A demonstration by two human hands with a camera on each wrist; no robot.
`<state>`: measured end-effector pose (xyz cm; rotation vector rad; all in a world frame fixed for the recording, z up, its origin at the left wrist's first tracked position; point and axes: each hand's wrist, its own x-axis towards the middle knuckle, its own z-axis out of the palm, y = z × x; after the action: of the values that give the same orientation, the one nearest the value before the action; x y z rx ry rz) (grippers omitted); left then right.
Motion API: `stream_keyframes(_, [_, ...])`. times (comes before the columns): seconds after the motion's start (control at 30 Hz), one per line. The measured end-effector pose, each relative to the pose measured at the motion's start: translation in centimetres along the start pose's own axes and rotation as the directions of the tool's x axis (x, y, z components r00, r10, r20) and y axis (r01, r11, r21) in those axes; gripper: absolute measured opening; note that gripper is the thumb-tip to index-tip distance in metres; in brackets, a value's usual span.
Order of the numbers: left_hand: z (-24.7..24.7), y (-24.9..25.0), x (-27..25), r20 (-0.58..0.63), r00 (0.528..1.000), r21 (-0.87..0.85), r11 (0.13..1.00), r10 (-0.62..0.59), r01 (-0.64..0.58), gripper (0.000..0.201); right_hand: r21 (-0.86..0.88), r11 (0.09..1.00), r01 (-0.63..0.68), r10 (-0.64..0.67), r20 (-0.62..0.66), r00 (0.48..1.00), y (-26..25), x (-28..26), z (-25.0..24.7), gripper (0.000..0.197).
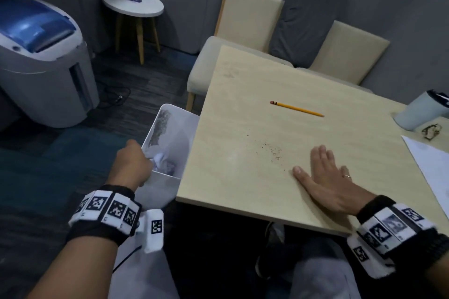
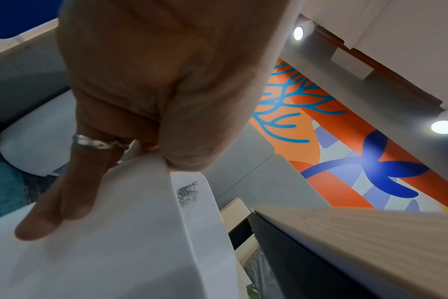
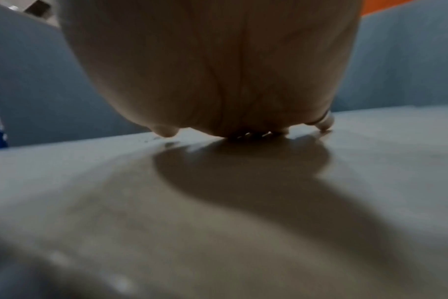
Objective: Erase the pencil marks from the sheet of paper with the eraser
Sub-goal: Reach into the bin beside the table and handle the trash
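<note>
The person's left hand (image 1: 132, 165) and right hand (image 1: 325, 178) are bare, and both forearms are uncovered. Each wrist carries a black fabric wristband (image 1: 97, 228) with a ring of white blocks on top of it, each block printed with a black-and-white square code marker (image 1: 116, 209). A separate white block (image 1: 154, 230) with one such marker hangs at the inner side of the left wrist, and a thin dark cable runs down from it. The right wristband (image 1: 398, 230) looks the same. A thin metal ring (image 1: 348, 176) sits on one finger of the right hand, and a silver ring (image 2: 97, 143) on one finger of the left. Light grey trousers (image 1: 323, 279) cover the legs.
</note>
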<state>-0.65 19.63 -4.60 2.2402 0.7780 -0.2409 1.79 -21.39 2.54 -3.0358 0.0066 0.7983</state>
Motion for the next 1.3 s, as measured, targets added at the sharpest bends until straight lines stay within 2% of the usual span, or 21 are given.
stream_keyframes(0.1, [0.1, 0.4, -0.3, 0.01, 1.0, 0.005, 1.0, -0.003, 0.003, 0.025, 0.007, 0.991, 0.131, -0.131, -0.004, 0.991, -4.2, -1.3, 0.6, 0.115])
stream_keyframes(0.17, [0.1, 0.6, -0.4, 0.012, 1.0, 0.011, 1.0, -0.006, 0.006, 0.027, -0.029, 0.948, 0.317, -0.316, 0.034, 0.948, -7.3, -2.3, 0.9, 0.109])
stream_keyframes(0.23, [0.0, 0.7, -0.3, 0.016, 1.0, 0.019, 1.0, -0.004, 0.003, 0.028, 0.019, 0.914, 0.406, -0.406, 0.061, 0.912, -8.6, -2.9, 0.7, 0.101])
stream_keyframes(0.3, [0.0, 0.7, 0.1, 0.02, 1.0, 0.036, 0.999, -0.002, 0.002, 0.028, 0.125, 0.937, 0.325, -0.328, 0.0, 0.945, -7.6, -3.3, -0.2, 0.096])
stream_keyframes(0.4, [0.1, 0.3, 0.7, 0.026, 1.0, 0.074, 0.997, 0.002, -0.003, 0.032, 0.219, 0.975, 0.05, -0.032, -0.085, 0.996, -3.0, -3.5, -0.2, 0.106])
stream_keyframes(0.47, [0.3, 0.1, 1.1, 0.03, 1.0, 0.076, 0.997, -0.003, 0.001, 0.034, 0.221, 0.964, -0.15, 0.171, -0.077, 0.982, -0.7, -3.7, 0.8, 0.12])
stream_keyframes(0.5, [0.5, 0.0, 1.4, 0.032, 0.999, 0.083, 0.997, -0.001, -0.001, 0.035, 0.212, 0.957, -0.197, 0.214, -0.064, 0.975, -0.4, -4.0, 1.5, 0.124])
stream_keyframes(0.57, [0.8, -0.1, 1.9, 0.038, 0.999, 0.099, 0.995, 0.001, -0.005, 0.035, 0.196, 0.974, -0.118, 0.131, -0.055, 0.99, -1.6, -4.9, 3.2, 0.117])
stream_keyframes(0.6, [0.9, -0.2, 2.0, 0.04, 0.999, 0.101, 0.995, -0.001, -0.003, 0.036, 0.194, 0.981, -0.004, 0.015, -0.051, 0.999, -2.7, -5.4, 3.8, 0.109])
stream_keyframes(0.67, [1.1, -0.2, 2.3, 0.045, 0.999, 0.106, 0.994, -0.001, -0.003, 0.036, 0.226, 0.948, 0.224, -0.215, -0.063, 0.975, -4.8, -6.5, 4.5, 0.093])
stream_keyframes(0.7, [1.1, -0.3, 2.4, 0.045, 0.999, 0.107, 0.994, 0.0, -0.005, 0.036, 0.266, 0.924, 0.274, -0.257, -0.098, 0.961, -5.1, -6.9, 4.4, 0.089])
stream_keyframes(0.73, [1.2, -0.4, 2.4, 0.045, 0.999, 0.107, 0.994, 0.002, -0.007, 0.034, 0.313, 0.912, 0.265, -0.226, -0.156, 0.962, -4.6, -7.0, 4.2, 0.088])
stream_keyframes(0.8, [1.2, -0.5, 2.5, 0.042, 0.999, 0.112, 0.994, 0.005, -0.009, 0.032, 0.353, 0.93, 0.108, -0.015, -0.256, 0.967, -2.1, -6.9, 4.0, 0.092])
stream_keyframes(0.87, [1.2, -0.6, 2.5, 0.037, 0.999, 0.115, 0.993, 0.003, -0.007, 0.031, 0.34, 0.927, -0.156, 0.236, -0.209, 0.949, -0.2, -7.2, 4.4, 0.106])
stream_keyframes(0.9, [1.3, -0.6, 2.5, 0.036, 0.999, 0.114, 0.993, 0.005, -0.009, 0.031, 0.326, 0.916, -0.234, 0.3, -0.17, 0.939, -0.3, -7.6, 4.8, 0.113])
stream_keyframes(0.97, [1.4, -0.4, 2.5, 0.036, 0.999, 0.117, 0.993, 0.007, -0.011, 0.033, 0.27, 0.943, -0.192, 0.244, -0.174, 0.954, -2.6, -8.1, 6.3, 0.113])
stream_keyframes(1.07, [1.5, 0.1, 2.2, 0.039, 0.999, 0.12, 0.993, 0.004, -0.008, 0.037, 0.243, 0.964, 0.105, -0.043, -0.245, 0.968, -7.4, -8.9, 7.9, 0.099])
stream_keyframes(1.13, [1.5, 0.4, 1.9, 0.04, 0.999, 0.113, 0.994, 0.002, -0.006, 0.036, 0.296, 0.93, 0.217, -0.146, -0.243, 0.959, -8.6, -8.8, 7.2, 0.092])
stream_keyframes(1.2, [1.5, 0.6, 1.7, 0.038, 0.999, 0.107, 0.994, 0.008, -0.012, 0.035, 0.343, 0.924, 0.169, -0.086, -0.246, 0.965, -7.9, -8.1, 6.1, 0.092])
stream_keyframes(1.27, [1.5, 0.6, 1.5, 0.032, 0.999, 0.084, 0.996, 0.015, -0.017, 0.033, 0.271, 0.962, 0.033, 0.024, -0.206, 0.978, -7.4, -7.6, 5.5, 0.097])
stream_keyframes(1.3, [1.4, 0.7, 1.3, 0.031, 0.999, 0.076, 0.997, 0.021, -0.023, 0.031, 0.21, 0.977, 0.023, 0.012, -0.167, 0.986, -7.8, -7.6, 5.5, 0.098])
